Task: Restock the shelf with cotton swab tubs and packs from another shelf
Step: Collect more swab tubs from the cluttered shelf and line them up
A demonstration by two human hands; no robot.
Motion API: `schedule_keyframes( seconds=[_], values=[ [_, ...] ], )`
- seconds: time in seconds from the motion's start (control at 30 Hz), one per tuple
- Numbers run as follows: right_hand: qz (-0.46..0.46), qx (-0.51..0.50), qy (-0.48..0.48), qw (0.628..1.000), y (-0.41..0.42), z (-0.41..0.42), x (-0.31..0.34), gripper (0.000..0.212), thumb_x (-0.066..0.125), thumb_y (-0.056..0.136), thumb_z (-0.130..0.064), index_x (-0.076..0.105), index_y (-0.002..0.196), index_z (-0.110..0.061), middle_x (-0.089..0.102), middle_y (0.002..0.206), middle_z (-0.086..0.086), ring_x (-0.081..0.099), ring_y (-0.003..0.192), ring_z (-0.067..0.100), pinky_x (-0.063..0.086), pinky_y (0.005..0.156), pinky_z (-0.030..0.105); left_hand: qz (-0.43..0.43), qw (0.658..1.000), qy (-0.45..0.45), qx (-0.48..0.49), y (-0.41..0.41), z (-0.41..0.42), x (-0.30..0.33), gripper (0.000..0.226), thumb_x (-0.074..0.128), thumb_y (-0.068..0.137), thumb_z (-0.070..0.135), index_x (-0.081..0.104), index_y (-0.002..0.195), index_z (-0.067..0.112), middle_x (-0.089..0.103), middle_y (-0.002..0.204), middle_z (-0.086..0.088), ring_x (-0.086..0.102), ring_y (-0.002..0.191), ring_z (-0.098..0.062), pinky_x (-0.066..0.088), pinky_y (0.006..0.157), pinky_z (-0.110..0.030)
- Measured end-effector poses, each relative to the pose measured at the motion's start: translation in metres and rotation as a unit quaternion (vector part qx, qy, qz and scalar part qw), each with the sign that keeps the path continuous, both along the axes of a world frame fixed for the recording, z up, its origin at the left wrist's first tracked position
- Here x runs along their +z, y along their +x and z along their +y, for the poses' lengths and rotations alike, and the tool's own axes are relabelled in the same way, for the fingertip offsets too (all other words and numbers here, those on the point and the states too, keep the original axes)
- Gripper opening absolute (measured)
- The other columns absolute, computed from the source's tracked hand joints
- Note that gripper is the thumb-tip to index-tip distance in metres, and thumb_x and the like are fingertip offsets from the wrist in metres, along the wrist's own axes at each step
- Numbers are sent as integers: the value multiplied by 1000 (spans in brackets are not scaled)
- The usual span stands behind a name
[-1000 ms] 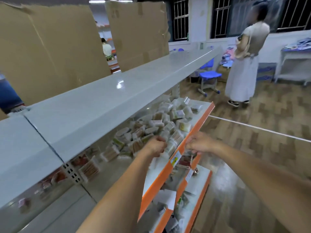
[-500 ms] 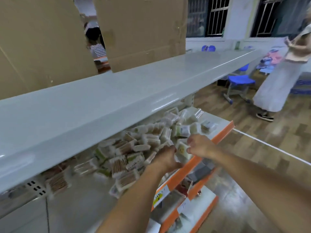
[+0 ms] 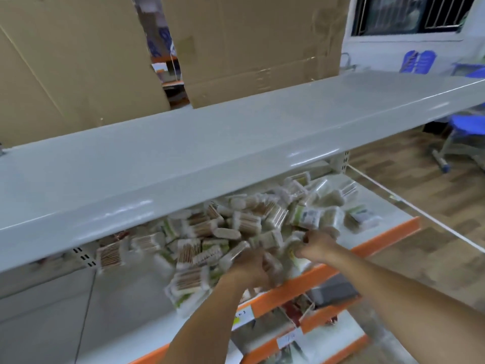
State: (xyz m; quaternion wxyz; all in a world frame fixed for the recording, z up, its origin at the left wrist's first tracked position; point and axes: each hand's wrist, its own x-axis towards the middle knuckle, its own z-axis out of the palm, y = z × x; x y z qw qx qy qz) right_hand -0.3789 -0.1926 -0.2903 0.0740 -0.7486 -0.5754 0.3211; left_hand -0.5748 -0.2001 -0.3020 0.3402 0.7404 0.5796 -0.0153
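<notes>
Under the grey metal top shelf (image 3: 210, 143), both hands grip clear plastic cotton swab packs (image 3: 231, 227) heaped on the white orange-edged shelf (image 3: 388, 232): left hand (image 3: 249, 266) curled round one, right hand (image 3: 316, 244) pinching another. Risk: the loose pile overhangs the near edge, so pulling could spill packs.

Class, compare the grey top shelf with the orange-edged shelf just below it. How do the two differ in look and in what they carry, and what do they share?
The grey top shelf has a plain grey front edge; the orange-edged shelf has an orange front strip. The top shelf's surface shows no goods; the lower one carries a loose heap of cotton swab packs. Both hands, left hand and right hand, reach into the lower shelf, not the top one. Both are long, flat boards of the same rack.
</notes>
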Motion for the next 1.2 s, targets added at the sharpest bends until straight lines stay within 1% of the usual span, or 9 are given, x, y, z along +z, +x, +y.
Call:
schedule_keyframes(
  seconds=[0.13,0.3,0.4,0.53,0.63,0.73,0.87,1.0,1.2],
  values=[
    [102,-56,-27,993,6,5,-4,36,83,70,-23,51,83,-20,57,54,-4,53,37,6,39,37,15,-207,958,-61,187,-8,6,10,29,69,77,39,62,94,16,59,74,-1,57,69,-14,45,63,-27],
    [254,-107,-39,960,5,15,-1,45,90,61,-28,63,97,-28,67,83,4,65,73,19,55,64,28,-525,777,-237,255,-21,8,28,15,66,85,25,75,91,14,67,90,-11,64,85,-21,53,83,-36],
    [384,-120,-82,912,1,14,3,41,90,67,-15,69,101,-5,67,81,13,62,72,21,54,67,33,-598,691,-276,297,-31,9,29,25,65,84,17,75,98,-1,68,101,-24,67,89,-31,54,92,-47],
    [442,-99,-100,886,-4,11,13,40,92,64,-12,76,100,-4,76,100,16,71,85,24,57,83,35,-646,632,-290,314,-44,9,29,40,75,79,17,68,112,-4,68,102,-25,66,87,-31,57,81,-44],
    [464,-90,-105,875,-11,11,19,45,91,65,-10,75,106,-2,75,109,17,70,102,30,50,103,45,-639,656,-274,293,-52,4,30,25,83,78,21,78,95,3,70,109,-21,70,93,-28,58,84,-41],
    [468,-69,-97,876,-19,13,24,55,94,57,-13,74,108,-2,75,108,16,71,102,29,48,104,44,-630,683,-236,285,-62,1,28,32,81,79,19,73,105,2,71,109,-19,69,95,-25,58,87,-38],
    [456,-50,-77,885,-31,19,29,57,93,62,-14,70,113,-7,77,106,10,74,98,24,55,93,36,-625,710,-186,265,-71,3,32,46,80,81,28,66,117,4,71,106,-15,69,93,-22,57,86,-37],
    [456,-42,-62,887,-45,21,36,46,88,70,-11,69,112,-9,78,98,8,76,82,19,57,60,24,-570,770,-100,268,-77,6,36,42,77,82,40,69,115,15,75,108,-4,71,101,-20,55,87,-36],
    [443,22,-53,895,-67,25,55,42,85,74,-13,71,114,-10,76,107,10,72,96,22,55,65,26,-548,772,-13,321,-105,-8,42,47,78,76,46,74,109,11,75,105,-10,71,96,-30,54,85,-36]
  ],
)
